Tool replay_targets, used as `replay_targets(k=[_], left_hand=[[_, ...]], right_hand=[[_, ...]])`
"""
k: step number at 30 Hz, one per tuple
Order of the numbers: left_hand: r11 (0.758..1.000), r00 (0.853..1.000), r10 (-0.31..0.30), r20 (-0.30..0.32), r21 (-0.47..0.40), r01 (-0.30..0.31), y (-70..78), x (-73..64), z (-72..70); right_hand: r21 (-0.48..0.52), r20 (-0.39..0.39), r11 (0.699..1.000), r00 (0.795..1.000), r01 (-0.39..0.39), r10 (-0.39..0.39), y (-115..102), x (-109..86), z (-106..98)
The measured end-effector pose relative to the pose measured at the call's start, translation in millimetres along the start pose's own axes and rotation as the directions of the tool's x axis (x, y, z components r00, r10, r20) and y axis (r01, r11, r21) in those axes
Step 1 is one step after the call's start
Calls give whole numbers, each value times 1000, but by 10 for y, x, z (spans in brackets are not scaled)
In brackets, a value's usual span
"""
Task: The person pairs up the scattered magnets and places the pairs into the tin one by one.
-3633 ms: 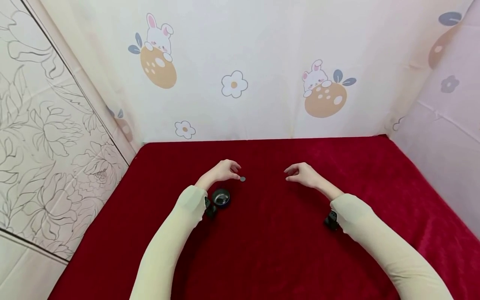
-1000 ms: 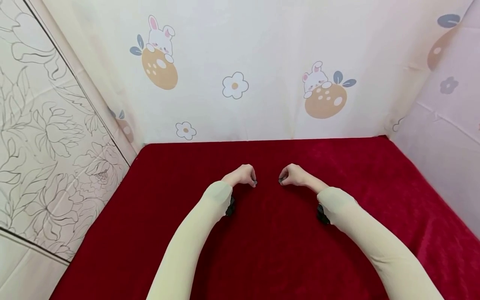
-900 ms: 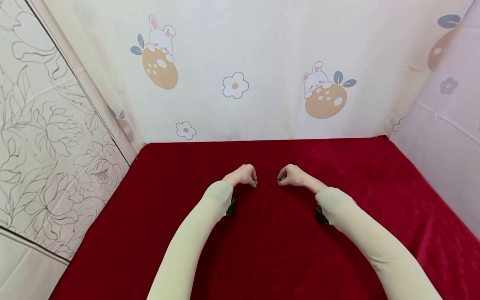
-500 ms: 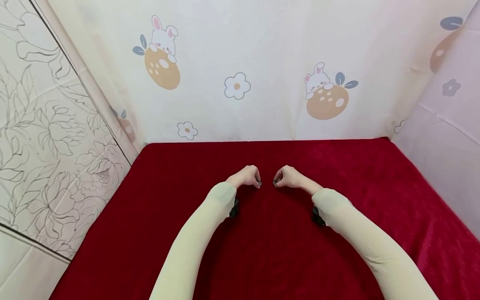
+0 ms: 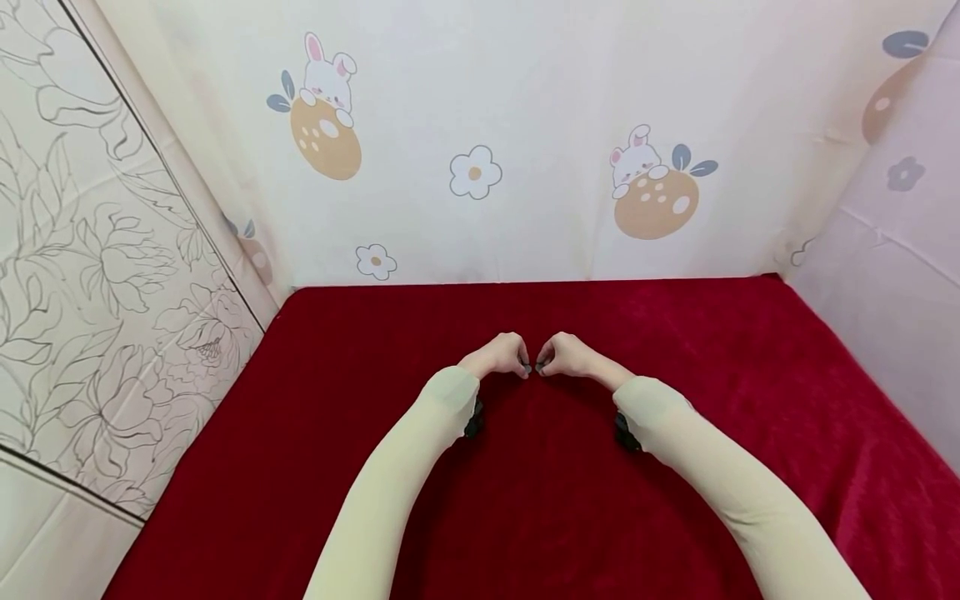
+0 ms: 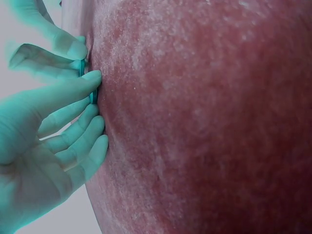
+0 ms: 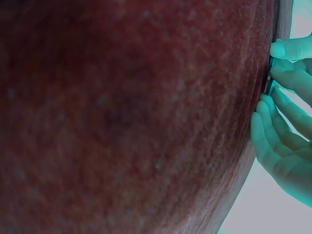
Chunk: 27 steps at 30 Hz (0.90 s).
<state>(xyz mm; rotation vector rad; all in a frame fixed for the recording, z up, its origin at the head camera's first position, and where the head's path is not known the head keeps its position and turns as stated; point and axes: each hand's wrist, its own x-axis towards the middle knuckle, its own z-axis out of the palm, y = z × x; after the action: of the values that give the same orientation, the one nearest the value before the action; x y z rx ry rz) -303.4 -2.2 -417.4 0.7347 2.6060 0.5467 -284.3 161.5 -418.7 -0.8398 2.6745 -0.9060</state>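
Note:
Over the middle of the red cloth, my two hands nearly meet fingertip to fingertip. My left hand (image 5: 504,355) pinches a small thin dark-grey disc (image 6: 94,95) between thumb and index finger, with its edge facing the left wrist view. A similar disc (image 7: 271,87) is pinched by my right hand (image 5: 567,356), thumb against index finger. The discs are held edge-on, a narrow gap apart in the head view, and the fingertips sit close to the cloth. In the left wrist view, the other fingers of the left hand are loosely bent.
Red velvety cloth (image 5: 547,500) covers the table. A white curtain (image 5: 540,100) with rabbit prints stands behind it, and a flower-patterned panel (image 5: 112,267) on the left. Black wrist cameras (image 5: 627,433) hang under both sleeves.
Both hands have moved toward each other, each with a disc. Earlier, one disc lay by the left fingertips and a small round bowl stood beside the left wrist; the bowl is now out of sight.

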Motion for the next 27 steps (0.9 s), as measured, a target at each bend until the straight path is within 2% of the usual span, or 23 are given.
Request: replay_targets(k=[14,19,27], left_hand=[[1000,1000,4,-11,-7,-4,27,8,24],[1000,1000,23,-16,-16,-23,8,-7,21],[996,999,40,-5,-85,-40,-26,-165,-80]], right_hand=[[-3,5,1000,1000,-5,5,-44,26,24],[-14,4,1000,1000,-8,8,-38,29,31],[-18,-3,1000,1000,-8,8,-53,17,37]])
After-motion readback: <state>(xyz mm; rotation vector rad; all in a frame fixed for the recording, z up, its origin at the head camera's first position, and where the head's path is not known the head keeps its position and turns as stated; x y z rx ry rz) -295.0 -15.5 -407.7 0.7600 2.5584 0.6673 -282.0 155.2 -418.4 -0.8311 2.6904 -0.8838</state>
